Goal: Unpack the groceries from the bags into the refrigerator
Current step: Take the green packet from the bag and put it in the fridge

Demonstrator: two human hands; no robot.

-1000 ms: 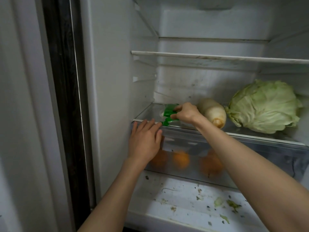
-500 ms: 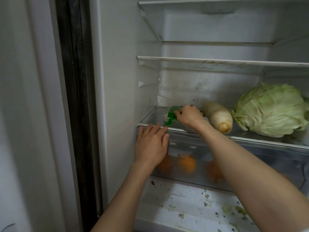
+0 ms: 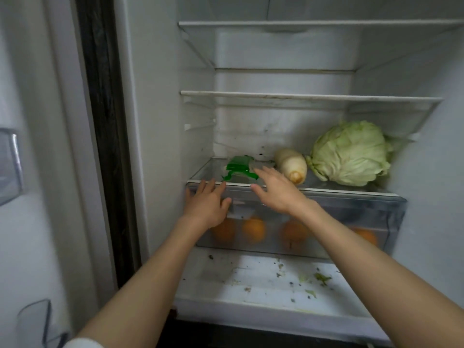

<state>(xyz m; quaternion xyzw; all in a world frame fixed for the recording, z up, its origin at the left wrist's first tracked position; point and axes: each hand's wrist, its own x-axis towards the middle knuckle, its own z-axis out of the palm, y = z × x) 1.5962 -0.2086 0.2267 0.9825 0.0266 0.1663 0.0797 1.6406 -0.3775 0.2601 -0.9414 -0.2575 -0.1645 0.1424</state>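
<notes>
A green packet point(image 3: 238, 168) lies on the glass shelf point(image 3: 351, 188) at the left inside the open refrigerator. My right hand point(image 3: 275, 190) hovers just in front of it, fingers spread, holding nothing. My left hand point(image 3: 207, 203) rests flat against the front of the clear drawer point(image 3: 376, 217) under the shelf edge. A white radish point(image 3: 291, 165) lies to the right of the packet, and a green cabbage point(image 3: 350, 153) sits beyond it. Several oranges point(image 3: 253, 229) show through the drawer front.
Two bare shelves point(image 3: 301, 96) sit higher up. The fridge floor point(image 3: 263, 282) below the drawer is strewn with leaf scraps. The fridge's left wall point(image 3: 155, 121) and a dark door seal point(image 3: 100, 121) bound the left side.
My right hand has let go of the green packet and drawn back a little toward me. The packet stays on the shelf. My left hand remains on the drawer front.
</notes>
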